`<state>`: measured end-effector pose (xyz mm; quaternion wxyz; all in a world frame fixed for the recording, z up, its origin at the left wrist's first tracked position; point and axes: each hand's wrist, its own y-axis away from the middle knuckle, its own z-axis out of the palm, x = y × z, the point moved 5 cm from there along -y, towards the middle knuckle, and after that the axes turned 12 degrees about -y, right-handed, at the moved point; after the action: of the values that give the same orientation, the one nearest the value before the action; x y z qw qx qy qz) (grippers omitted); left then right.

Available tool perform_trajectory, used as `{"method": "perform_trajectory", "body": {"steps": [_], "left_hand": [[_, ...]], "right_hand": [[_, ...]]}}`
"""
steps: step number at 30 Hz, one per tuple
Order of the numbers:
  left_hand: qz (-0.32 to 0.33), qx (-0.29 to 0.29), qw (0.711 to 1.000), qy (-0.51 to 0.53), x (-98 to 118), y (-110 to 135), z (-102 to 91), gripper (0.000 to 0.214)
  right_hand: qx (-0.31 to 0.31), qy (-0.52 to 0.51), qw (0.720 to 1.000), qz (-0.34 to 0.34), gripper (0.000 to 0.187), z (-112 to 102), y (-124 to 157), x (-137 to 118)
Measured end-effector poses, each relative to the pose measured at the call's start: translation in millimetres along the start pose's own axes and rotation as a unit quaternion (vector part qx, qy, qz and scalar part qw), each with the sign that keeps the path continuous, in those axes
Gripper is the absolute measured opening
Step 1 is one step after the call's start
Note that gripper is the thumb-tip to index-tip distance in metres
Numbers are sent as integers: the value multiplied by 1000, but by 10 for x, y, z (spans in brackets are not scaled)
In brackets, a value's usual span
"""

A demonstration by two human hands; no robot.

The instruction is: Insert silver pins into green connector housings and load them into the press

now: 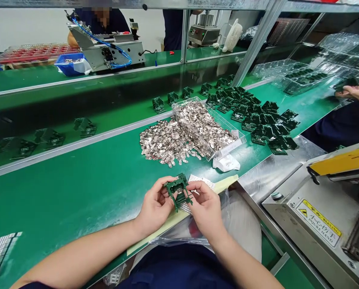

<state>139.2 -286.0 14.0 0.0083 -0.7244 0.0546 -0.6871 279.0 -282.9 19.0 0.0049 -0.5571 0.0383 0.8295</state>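
i have the left grip [156, 206] and right grip [207, 204] pinched on opposite sides of a green plastic frame [177, 185], held between them; beyond both, small metal plates [167, 140] lie heaped in and beside a clear plastic tray [241, 141] on the bench [86, 180].

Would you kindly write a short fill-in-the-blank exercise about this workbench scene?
1. The left hand and right hand hold a part coloured ____.
2. The bin beside the far machine is coloured ____.
3. On the near machine, the label reads "INJURE ____".

Missing words: green; blue; HAND.
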Motion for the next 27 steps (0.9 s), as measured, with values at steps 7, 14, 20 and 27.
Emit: {"method": "perform_trajectory", "body": {"steps": [7, 14, 20, 27], "left_hand": [[4, 7, 1000, -30, 11, 66, 49, 27], [-14, -38, 999, -33, 69, -4, 289, 32], [-61, -73, 995, 33, -46, -327, 668, 43], [-75, -90, 993, 15, -312, -436, 893, 50]], "right_hand": [[26, -49, 998, 13, 21, -6, 53, -25], [51, 22, 998, -36, 24, -441, 206, -131], [118, 141, 983, 16, 43, -1091, 443, 127], [-70, 85, 991, 72, 38, -826, 515, 555]]}}
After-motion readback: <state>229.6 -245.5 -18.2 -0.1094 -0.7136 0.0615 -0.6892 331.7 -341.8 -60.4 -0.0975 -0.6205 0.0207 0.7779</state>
